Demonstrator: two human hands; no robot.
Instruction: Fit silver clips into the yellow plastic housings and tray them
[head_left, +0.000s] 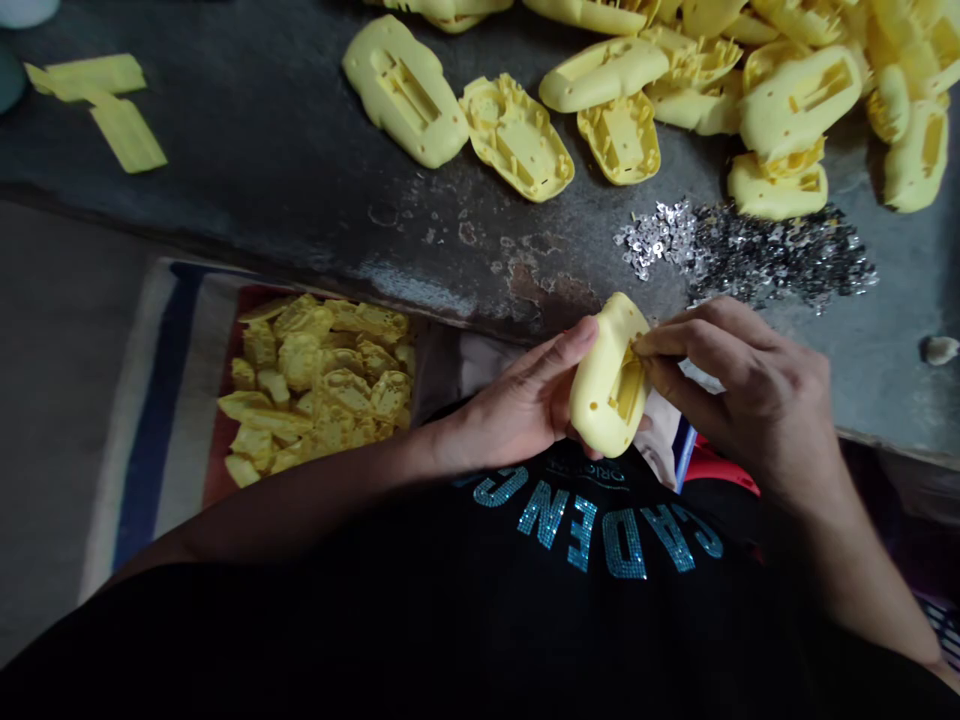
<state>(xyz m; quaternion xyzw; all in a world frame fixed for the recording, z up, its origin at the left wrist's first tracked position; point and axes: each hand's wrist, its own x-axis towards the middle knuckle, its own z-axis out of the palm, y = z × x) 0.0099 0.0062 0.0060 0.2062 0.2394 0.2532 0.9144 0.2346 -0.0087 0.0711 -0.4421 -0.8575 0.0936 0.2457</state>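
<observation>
Housing (pixel 606 375) of yellow plastic sits at the hub of my clock, just off the near edge of the bench (pixel 262 190) and in front of the black shirt, its long axis near upright, slotted outer face turned up to the camera I follow remotely. From about eight o'clock the left hand (pixel 536 395) is clamped on it, thumb along the near flank, the other fingers mostly hidden behind. From three o'clock the right hand (pixel 750 385) brings bunched fingertips to the recessed slot; whether they are closed on something small or only pressing, I cannot tell from here. Between one and two o'clock lies a spread of small stamped metal pieces (pixel 667 240), with a heap of yellow housings (pixel 802 100) beyond it. Towards eleven I have loose halves on the bench, one outer face up (pixel 405 90), another showing its moulded inside (pixel 517 140); at ten, flat yellow strips (pixel 127 130); at nine, below the bench edge, a batch of yellow parts (pixel 322 370). I judge the step in hand to be fine fingertip work at that slot. As I read it, the next move calls for a steady left grip and light, well-aligned pressure from the right.
</observation>
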